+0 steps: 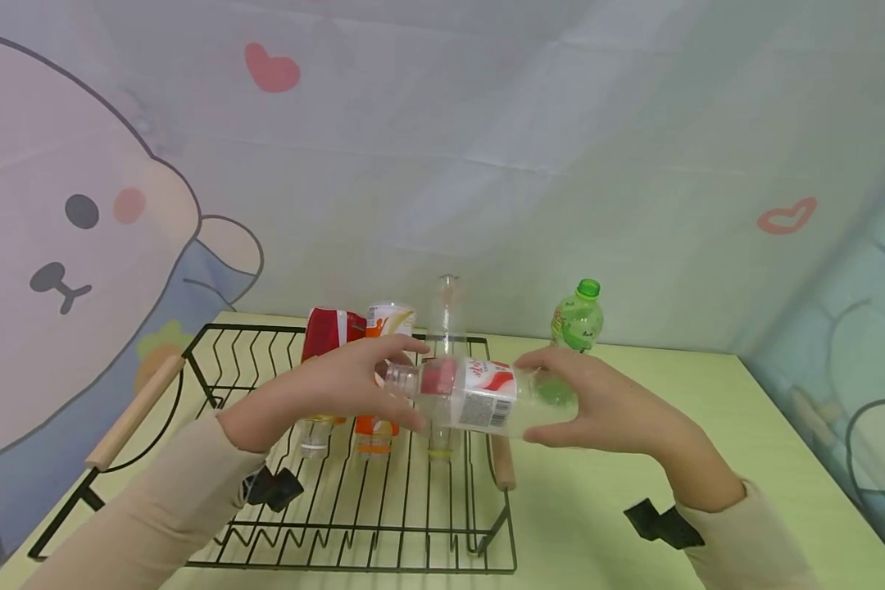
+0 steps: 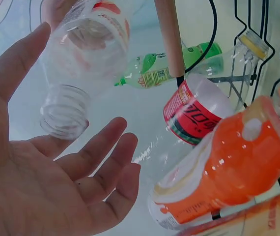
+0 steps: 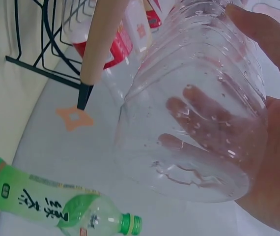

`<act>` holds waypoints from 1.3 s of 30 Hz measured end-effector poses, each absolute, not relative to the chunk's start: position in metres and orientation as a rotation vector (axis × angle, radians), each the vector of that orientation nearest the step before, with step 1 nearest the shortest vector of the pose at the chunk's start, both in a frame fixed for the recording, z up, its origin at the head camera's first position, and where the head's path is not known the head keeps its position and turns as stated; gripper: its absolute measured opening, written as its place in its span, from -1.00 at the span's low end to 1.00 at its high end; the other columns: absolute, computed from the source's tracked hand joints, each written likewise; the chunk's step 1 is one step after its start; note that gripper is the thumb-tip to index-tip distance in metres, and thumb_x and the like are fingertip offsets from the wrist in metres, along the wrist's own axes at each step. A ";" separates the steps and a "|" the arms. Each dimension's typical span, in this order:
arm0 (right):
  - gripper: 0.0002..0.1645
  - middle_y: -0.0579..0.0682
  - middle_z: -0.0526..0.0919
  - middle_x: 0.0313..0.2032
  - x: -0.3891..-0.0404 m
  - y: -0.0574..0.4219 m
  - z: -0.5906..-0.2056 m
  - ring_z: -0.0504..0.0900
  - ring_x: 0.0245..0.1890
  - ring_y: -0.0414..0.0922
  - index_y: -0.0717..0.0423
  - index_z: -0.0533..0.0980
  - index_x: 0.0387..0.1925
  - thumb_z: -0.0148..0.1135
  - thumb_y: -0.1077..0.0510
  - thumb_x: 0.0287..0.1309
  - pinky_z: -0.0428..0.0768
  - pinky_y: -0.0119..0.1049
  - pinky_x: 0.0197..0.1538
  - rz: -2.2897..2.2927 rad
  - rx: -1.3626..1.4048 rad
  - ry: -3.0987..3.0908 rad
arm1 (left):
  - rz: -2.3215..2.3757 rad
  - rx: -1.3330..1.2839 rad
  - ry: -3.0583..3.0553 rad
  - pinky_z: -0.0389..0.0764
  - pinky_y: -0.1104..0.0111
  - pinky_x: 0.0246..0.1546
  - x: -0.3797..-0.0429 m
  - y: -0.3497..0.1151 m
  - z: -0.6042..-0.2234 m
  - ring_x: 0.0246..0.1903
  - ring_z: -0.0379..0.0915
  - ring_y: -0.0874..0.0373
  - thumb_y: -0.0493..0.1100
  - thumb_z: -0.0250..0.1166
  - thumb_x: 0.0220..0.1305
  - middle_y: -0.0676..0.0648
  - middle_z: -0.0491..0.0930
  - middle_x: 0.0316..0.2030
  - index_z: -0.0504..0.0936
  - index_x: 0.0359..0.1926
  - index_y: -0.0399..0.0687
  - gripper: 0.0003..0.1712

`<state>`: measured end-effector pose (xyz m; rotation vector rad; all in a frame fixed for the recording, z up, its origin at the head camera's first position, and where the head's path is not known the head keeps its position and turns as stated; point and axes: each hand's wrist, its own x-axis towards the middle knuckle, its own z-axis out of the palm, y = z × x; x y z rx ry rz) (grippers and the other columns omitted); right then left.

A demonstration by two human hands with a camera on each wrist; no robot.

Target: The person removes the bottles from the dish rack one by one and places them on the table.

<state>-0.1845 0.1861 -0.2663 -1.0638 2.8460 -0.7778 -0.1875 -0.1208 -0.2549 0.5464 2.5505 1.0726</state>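
Note:
A clear plastic bottle (image 1: 490, 393) with a red and white label lies sideways in the air above the rack's right side, its capless mouth pointing left. My right hand (image 1: 612, 401) grips it around the base end; through the clear wall (image 3: 145, 142) the right wrist view shows curled fingers behind it. Thumb and fingers spread apart, my left hand (image 1: 347, 377) is at the bottle's mouth (image 2: 64, 115); whether a fingertip touches it I cannot tell. Below, a black wire rack (image 1: 339, 526) holds upside-down bottles, including an orange one (image 2: 248, 152) and a clear red-labelled one (image 2: 194, 110).
A green bottle with a green cap (image 1: 578, 315) stands upright at the back, right of the rack. Wooden handles (image 1: 136, 410) rise at the rack's two ends. Behind the pale yellow table (image 1: 708, 418) hangs a printed curtain (image 1: 487, 147).

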 end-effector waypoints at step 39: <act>0.01 0.09 0.30 0.16 -0.206 0.285 -0.278 0.31 0.08 -0.29 0.11 -0.02 0.45 0.37 0.18 0.11 0.40 -0.47 0.06 -1.273 -0.610 3.152 | 1.435 0.067 2.877 0.50 -0.10 0.04 -0.216 -0.184 -0.285 0.24 0.15 -0.34 0.01 0.41 0.12 -0.38 0.09 0.36 -0.15 0.51 -0.10 0.15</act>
